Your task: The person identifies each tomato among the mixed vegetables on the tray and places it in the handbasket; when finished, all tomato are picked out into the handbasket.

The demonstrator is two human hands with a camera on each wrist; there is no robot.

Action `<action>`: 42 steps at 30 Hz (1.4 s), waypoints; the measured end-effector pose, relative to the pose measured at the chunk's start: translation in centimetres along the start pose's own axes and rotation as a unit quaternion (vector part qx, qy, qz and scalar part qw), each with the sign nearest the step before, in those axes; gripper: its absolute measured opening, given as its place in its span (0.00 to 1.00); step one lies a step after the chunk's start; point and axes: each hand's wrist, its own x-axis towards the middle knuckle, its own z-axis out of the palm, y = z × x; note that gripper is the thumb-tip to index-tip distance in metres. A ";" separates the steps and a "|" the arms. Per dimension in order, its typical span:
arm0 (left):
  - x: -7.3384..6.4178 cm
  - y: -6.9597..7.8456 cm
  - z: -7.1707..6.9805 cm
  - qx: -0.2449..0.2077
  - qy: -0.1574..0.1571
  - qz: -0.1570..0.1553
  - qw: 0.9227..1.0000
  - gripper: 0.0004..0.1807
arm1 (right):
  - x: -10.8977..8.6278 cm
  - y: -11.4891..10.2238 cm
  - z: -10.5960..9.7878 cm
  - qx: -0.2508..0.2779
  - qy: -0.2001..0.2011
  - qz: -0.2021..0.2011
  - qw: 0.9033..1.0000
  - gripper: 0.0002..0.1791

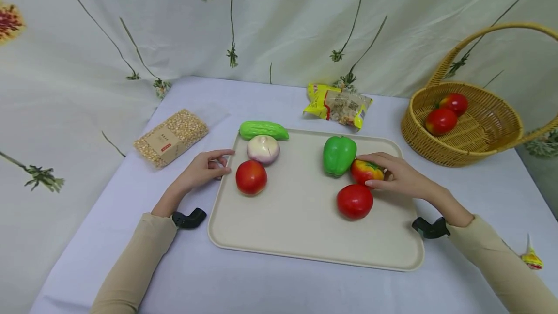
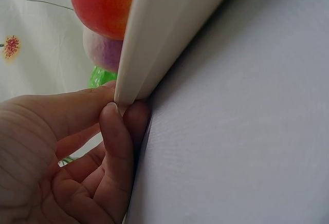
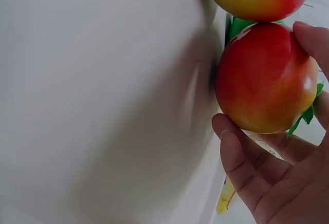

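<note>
My left hand (image 1: 204,170) pinches the left rim of a beige tray (image 1: 296,222) between thumb and fingers, as the left wrist view shows. Over the tray's right side, my right hand (image 1: 403,178) grips a red-and-yellow tomato (image 1: 364,170) with green leaves at its top. Thumb and fingers lie on opposite sides of that tomato (image 3: 264,80). Close against it are a red tomato (image 1: 354,202) and a green bell pepper (image 1: 339,155). Near the left hand, another red tomato (image 1: 251,178), a purple-white onion (image 1: 263,149) and a green cucumber-like vegetable (image 1: 262,130) lie on the tray.
A wicker basket (image 1: 453,156) with a tall handle stands at the back right, holding two red tomatoes (image 1: 441,121). Behind the tray lies a yellow snack bag (image 1: 337,105). A bag of corn kernels (image 1: 171,137) is at the left. A small yellow-wrapped item (image 1: 532,259) lies far right.
</note>
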 end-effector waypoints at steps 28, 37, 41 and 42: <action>0.0 -0.2 -0.1 0.005 0.000 -0.004 1.000 0.27 | -3.5 3.9 -11.3 -0.116 0.184 0.130 0.967 0.33; 0.1 -0.1 0.0 -0.007 -0.004 -0.004 1.000 0.27 | -4.8 7.7 -12.7 -0.110 0.103 0.240 0.959 0.36; 0.1 -0.1 0.0 -0.007 -0.005 -0.003 1.000 0.27 | -4.8 8.6 -13.0 -0.103 0.043 0.253 0.961 0.36; 0.1 -0.1 0.0 -0.007 -0.004 -0.002 1.000 0.27 | -4.6 8.8 -13.0 -0.100 0.033 0.253 0.962 0.36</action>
